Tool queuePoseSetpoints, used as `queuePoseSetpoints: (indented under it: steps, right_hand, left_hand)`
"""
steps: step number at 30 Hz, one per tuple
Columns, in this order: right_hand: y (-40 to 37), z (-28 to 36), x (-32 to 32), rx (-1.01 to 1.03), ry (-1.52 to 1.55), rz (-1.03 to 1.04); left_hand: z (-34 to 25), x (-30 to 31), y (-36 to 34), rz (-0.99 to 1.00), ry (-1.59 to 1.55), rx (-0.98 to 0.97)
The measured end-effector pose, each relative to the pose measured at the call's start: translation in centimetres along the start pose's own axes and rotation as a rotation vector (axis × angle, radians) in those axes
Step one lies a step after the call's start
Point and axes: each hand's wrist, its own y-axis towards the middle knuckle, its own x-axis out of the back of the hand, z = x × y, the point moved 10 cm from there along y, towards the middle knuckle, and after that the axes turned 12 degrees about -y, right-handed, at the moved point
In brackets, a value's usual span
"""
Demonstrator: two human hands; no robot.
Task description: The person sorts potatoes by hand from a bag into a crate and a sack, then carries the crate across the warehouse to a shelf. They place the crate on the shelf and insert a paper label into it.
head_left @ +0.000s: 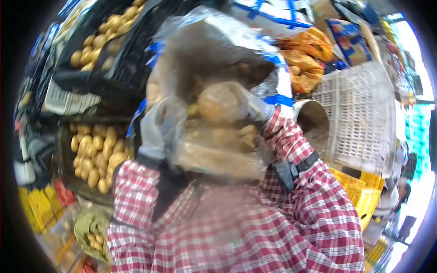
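Okay, so the biggest thing here is the clear plastic bag (218, 50). It's taking up the whole middle of the view and hanging in the air right in front of the camera, not resting on anything. Its lower half is bulging with a load of potatoes (227, 136), and one fat one is sitting on top of the pile. It's all pretty blurry this close.

To the right, a white crate (364, 118) is leaning at a tilt, and a yellow crate (364, 191) is sitting just below it. Over on the left, a black crate (132, 59) is holding loose potatoes up top. A second heap of potatoes (98, 150) is lying lower down, just beside the left sleeve. A couple of orange bags (305, 59) are slumping above the white crate's top edge. A round metal can (312, 118) is poking out between the bag and the white crate.

Now the hands, both in grey gloves with red plaid sleeves. The left hand (157, 129) is clutching the bag's left side with its fingers wrapped into the plastic. The right hand (257, 109) is clamping the bag's right side, curled against that top potato. A black strap is circling the right wrist.

Down in the bottom left, a small green bag (91, 227) is lying open with a few little potatoes in it.
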Motion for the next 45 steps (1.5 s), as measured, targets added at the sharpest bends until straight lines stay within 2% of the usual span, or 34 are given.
queuePoseSetpoints:
  steps: [1, 3, 5, 6, 7, 11, 12, 14, 17, 20, 21, 23, 25, 26, 27, 29, 30, 31, 33, 34, 36, 38, 39, 40, 41, 42, 44, 45]
  right_hand:
    - [-1.6, 1.7, 1.1, 0.073, -0.05, -0.056]
    - [-5.5, 2.6, 3.3, -0.077, 0.25, -0.083]
    - [-7.1, 5.6, 5.2, 0.029, 0.33, -0.174]
    - [-8.7, 4.0, 6.8, -0.046, 0.483, -0.196]
    - [-10.7, 3.8, 9.1, -0.007, 0.631, -0.289]
    - [-16.8, -4.9, 21.5, 0.033, 0.565, -0.675]
    - [-18.0, -8.5, 25.6, 0.046, 0.49, -0.797]
    - [-19.3, -13.3, 32.3, 0.05, 0.318, -1.017]
    - [-19.3, -14.4, 37.8, -0.075, -0.123, -1.328]
    - [-18.5, -15.2, 39.6, -0.473, -1.009, -1.411]
    - [-17.0, -16.9, 39.2, -0.585, -1.298, -1.366]
    - [-12.6, -25.4, 36.3, -0.309, -1.649, -0.982]
    - [-10.7, -36.7, 38.1, -0.443, -1.603, -0.416]
    - [-10.9, -38.4, 38.3, -0.627, -1.447, -0.218]
    - [-12.1, -39.1, 38.6, -0.827, -1.243, -0.118]
    - [-13.1, -36.0, 39.2, -1.009, -0.93, -0.184]
    - [-12.2, -33.5, 40.0, -0.971, -0.845, -0.299]
    - [-10.7, -30.2, 40.4, -0.857, -0.782, -0.45]
    - [-7.1, -19.9, 38.6, -0.395, -0.787, -0.784]
    - [-5.3, -13.9, 36.6, -0.095, -0.753, -0.914]
    - [-0.7, -1.0, 25.6, 0.089, -0.414, -0.751]
    - [3.3, 3.6, 16.3, 0.172, -0.616, -0.399]
    - [4.7, 3.5, 9.6, -0.132, -0.601, -0.21]
    - [6.6, 2.8, 5.3, 0.044, -0.737, -0.131]
    - [7.9, -0.9, 0.9, 0.013, -0.794, 0.019]
    - [9.0, -4.6, -3.6, -0.009, -0.848, 0.171]
    - [9.7, -17.6, -11.8, -0.139, -0.958, 0.497]
    - [8.5, -18.4, -13.6, -0.337, -1.002, 0.614]
  left_hand:
    - [0.4, -0.2, -0.3, -0.04, -0.099, 0.141]
    - [-0.9, -0.6, -0.4, -0.002, 0.071, 0.082]
    - [-1.6, 0.8, -0.3, -0.011, 0.115, 0.035]
    - [-2.2, 0.7, -0.2, -0.007, 0.146, -0.016]
    - [-2.8, 0.2, -0.3, -0.004, 0.179, -0.062]
    - [-3.1, 0.5, -0.5, -0.043, 0.34, -0.112]
    - [-2.8, 0.4, -0.4, -0.037, 0.336, -0.015]
    - [-2.8, 0.6, -0.4, -0.038, 0.35, -0.057]
    - [-2.3, 0.3, 0.1, -0.1, 0.288, -0.038]
    - [-1.4, 0.2, 0.0, -0.117, 0.257, 0.065]
    - [-1.3, -0.2, 0.0, -0.113, 0.266, 0.075]
    - [-1.0, -0.2, 0.0, -0.11, 0.285, 0.104]
    - [-0.9, -0.3, 0.5, -0.09, 0.352, 0.066]
    - [-0.9, -0.6, 0.6, -0.081, 0.373, 0.063]
    - [-0.7, -0.9, 0.3, -0.075, 0.387, 0.075]
    - [-0.8, -1.3, 0.2, -0.069, 0.353, 0.078]
    - [-0.9, -1.4, 0.6, -0.073, 0.333, 0.066]
    - [-1.2, -1.3, 0.7, -0.08, 0.325, 0.052]
    - [-1.7, -1.3, 0.8, -0.078, 0.31, 0.003]
    - [-1.6, -1.2, 0.9, -0.08, 0.287, -0.007]
    - [-1.6, -1.1, 1.0, -0.082, 0.271, 0.032]
    - [-1.7, -0.9, 1.0, -0.098, 0.233, 0.07]
    - [-1.1, -0.5, 0.2, -0.097, 0.188, 0.094]
    - [-0.7, -0.3, -0.1, -0.098, 0.128, 0.141]
    - [-0.4, -0.1, -0.1, -0.097, 0.066, 0.178]
    - [-1.7, -0.5, 0.0, -0.033, 0.081, 0.1]
    - [-2.2, -0.3, -0.4, -0.031, 0.061, 0.098]
    - [-1.8, -0.2, -0.4, -0.03, 0.056, 0.105]
